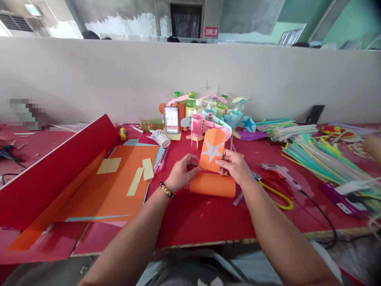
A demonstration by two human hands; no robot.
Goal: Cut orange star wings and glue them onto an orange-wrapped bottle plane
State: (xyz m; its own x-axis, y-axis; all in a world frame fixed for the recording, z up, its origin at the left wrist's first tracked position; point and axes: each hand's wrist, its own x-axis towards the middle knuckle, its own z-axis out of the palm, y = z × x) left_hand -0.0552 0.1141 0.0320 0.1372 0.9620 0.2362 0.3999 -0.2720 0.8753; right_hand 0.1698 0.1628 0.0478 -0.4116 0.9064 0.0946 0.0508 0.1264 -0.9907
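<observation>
My right hand [235,165] pinches the lower right edge of an orange paper piece [205,161] with a rounded top. On its face is a pale silvery star [213,151]. My left hand [183,172] is beside the paper's lower left, fingers curved, thumb and fingertips apart, with nothing visible between them. Below both hands, a bottle wrapped in orange paper [212,185] lies on its side on the red table. Scissors with yellow handles [278,196] lie right of my right forearm, close to a pink glue gun [282,174].
Orange sheets [113,190] with small cream pieces lie at left by a red board [59,171]. Decorated bottles [198,123] and a phone [171,119] stand at the back. Pastel strips [324,159] and a purple power strip [342,200] are at right; a cord [324,218] trails over the edge.
</observation>
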